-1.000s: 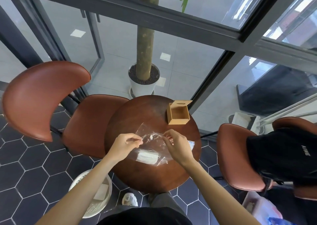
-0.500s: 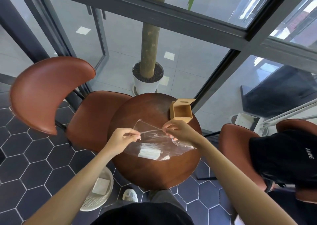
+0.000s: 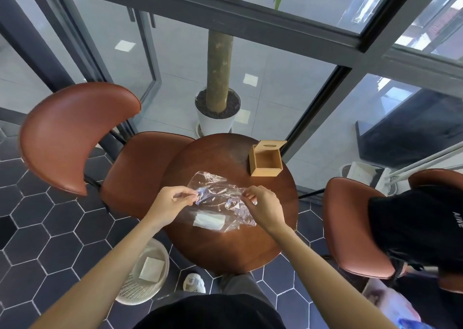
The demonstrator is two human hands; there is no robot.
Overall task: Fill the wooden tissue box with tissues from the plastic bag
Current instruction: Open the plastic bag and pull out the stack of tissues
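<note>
Both hands, left (image 3: 168,203) and right (image 3: 265,207), pinch the clear plastic bag (image 3: 218,200) over the round table (image 3: 225,251).

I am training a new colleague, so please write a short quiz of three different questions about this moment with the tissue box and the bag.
1. True or false: the wooden tissue box stands open and looks empty.
2. What do the left hand and right hand pinch?
3. The white tissue pack is: A in the box, B inside the plastic bag, C bare on the round table.

Key: 1 true; 2 the plastic bag; 3 B.
</note>
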